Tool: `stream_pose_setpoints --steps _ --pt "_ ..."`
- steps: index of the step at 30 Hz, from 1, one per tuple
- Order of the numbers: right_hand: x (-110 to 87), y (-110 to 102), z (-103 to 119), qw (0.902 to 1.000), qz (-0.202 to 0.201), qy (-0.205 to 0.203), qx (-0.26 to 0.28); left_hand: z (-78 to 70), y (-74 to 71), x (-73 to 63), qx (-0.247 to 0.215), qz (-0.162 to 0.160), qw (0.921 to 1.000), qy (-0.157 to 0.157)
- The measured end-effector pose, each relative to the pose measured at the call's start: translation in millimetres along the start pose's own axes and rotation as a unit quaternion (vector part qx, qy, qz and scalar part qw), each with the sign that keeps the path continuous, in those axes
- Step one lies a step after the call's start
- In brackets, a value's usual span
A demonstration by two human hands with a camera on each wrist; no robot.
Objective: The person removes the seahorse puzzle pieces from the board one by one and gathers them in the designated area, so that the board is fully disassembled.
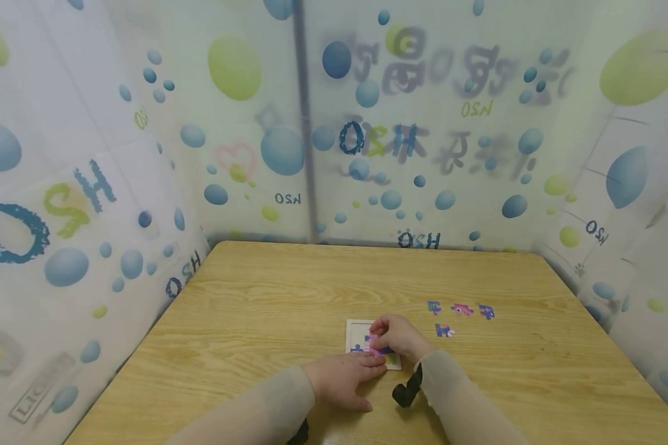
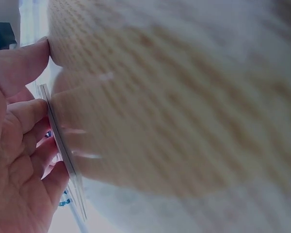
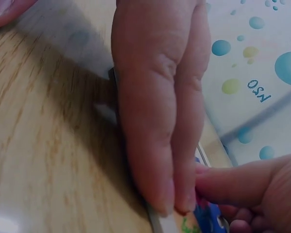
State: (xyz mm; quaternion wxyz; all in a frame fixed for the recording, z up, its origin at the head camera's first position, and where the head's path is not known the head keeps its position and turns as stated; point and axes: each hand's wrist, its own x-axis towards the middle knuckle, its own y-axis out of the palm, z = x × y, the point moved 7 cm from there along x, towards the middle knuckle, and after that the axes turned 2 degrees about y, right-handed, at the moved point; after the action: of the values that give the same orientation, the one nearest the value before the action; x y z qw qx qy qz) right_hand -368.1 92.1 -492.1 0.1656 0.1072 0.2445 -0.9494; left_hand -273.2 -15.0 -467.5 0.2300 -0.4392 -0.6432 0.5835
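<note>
A small pale puzzle tray lies on the table, with blue and pink puzzle pieces partly filling it. My left hand rests palm down at its near edge, fingers straight across the rim and thumb out on the table. From the right side, my right hand pinches a pink puzzle piece over the tray; its fingers hide part of the pieces below. In the right wrist view the left fingers lie on the tray's edge, close beside the right hand and a blue printed piece.
Several loose puzzle pieces lie on the wooden table to the right of and beyond the tray. Patterned curtains stand around the back and both sides. A black strap hangs at the right wrist.
</note>
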Motion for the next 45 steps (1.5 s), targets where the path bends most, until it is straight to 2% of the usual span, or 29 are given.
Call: stream_pose_setpoints --steps 9,21,30,34,45 --pt "2.2 -0.7 1.7 0.9998 0.003 -0.007 -0.016 -0.2 0.1 -0.3 0.012 -0.007 0.9999 0.003" --pt "-0.5 -1.2 1.7 1.0 0.006 0.002 0.005 -1.5 -1.8 -1.0 0.012 -0.004 0.9999 0.006" --pt "-1.6 -3.1 1.8 0.9998 0.012 -0.007 0.013 -1.2 -1.6 -0.9 0.017 -0.008 0.9998 0.007" --pt "-1.6 -3.8 2.5 0.9999 0.013 -0.007 -0.005 -1.6 -1.3 -0.6 0.027 -0.012 0.9995 0.011" --pt "-3.8 -2.0 10.8 0.9967 0.0 -0.024 -0.078 -1.2 -0.6 -0.5 0.015 -0.007 0.9999 0.004"
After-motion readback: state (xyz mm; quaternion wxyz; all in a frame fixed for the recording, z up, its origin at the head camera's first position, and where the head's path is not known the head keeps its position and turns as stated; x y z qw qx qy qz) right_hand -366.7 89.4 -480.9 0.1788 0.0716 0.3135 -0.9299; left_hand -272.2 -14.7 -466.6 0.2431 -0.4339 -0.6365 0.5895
